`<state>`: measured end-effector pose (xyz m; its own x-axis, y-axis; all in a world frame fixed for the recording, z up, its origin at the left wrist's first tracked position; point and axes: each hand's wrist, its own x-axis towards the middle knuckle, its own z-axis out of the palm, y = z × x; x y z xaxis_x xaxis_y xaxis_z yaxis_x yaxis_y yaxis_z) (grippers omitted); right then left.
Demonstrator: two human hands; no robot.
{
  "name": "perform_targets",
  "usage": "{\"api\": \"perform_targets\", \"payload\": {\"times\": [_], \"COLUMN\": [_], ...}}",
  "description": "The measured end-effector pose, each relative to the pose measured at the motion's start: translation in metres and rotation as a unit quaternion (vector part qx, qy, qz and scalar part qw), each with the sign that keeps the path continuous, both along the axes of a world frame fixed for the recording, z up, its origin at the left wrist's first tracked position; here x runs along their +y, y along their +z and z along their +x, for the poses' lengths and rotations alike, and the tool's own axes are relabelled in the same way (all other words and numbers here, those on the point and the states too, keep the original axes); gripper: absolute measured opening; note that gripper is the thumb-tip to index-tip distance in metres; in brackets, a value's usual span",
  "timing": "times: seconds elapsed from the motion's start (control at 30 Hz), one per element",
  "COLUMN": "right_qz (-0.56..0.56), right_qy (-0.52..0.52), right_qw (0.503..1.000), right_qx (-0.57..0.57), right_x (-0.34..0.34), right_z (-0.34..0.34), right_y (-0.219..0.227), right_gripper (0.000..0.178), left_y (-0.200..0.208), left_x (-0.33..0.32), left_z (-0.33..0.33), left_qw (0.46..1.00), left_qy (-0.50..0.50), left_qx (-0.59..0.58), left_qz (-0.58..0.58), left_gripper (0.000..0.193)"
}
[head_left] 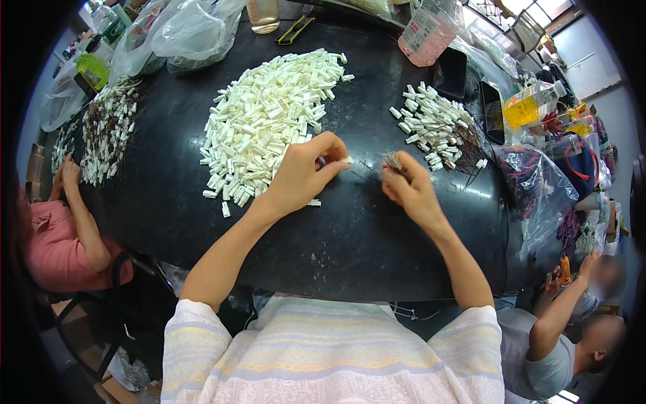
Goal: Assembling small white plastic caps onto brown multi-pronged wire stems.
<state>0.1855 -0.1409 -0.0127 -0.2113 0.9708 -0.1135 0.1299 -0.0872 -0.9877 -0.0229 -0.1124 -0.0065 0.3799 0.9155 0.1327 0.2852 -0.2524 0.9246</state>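
Between the thumb and fingertips of my left hand is a small white plastic connector housing. My right hand is closed on a bunch of thin wires, whose ends point toward my left hand; their exact make is too small to tell. The two hands are apart, a short gap between them. Beyond and left of my left hand spreads a large heap of white connector housings. Farther right, past my right hand, lies a smaller pile of housings with dark brown wires among them.
On the black table stand a pink-liquid bottle, a cup and a yellow cutter knife. Dark phones lie at right, near a yellow-liquid bottle. Co-workers sit left and right.
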Motion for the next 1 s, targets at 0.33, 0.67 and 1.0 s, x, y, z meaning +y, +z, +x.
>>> {"api": "perform_targets", "payload": {"times": [0.33, 0.67, 1.0], "right_qz": [-0.033, 0.010, 0.006], "right_qy": [-0.028, -0.006, -0.017], "right_qw": [0.996, 1.000, 1.000], "right_qx": [0.073, 0.001, 0.001], "right_x": [-0.006, -0.007, -0.005], "right_z": [-0.001, -0.004, -0.008], "right_y": [-0.014, -0.014, -0.018], "right_gripper": [0.008, 0.006, 0.010], "left_y": [-0.013, -0.015, 0.002], "left_x": [-0.002, -0.006, 0.001], "left_z": [0.002, 0.011, 0.004], "left_qw": [0.986, 0.983, 0.975], "left_qy": [-0.055, -0.077, -0.085], "left_qx": [-0.110, 0.038, 0.060], "left_qz": [-0.114, 0.160, 0.196], "left_gripper": [0.011, 0.015, 0.021]}}
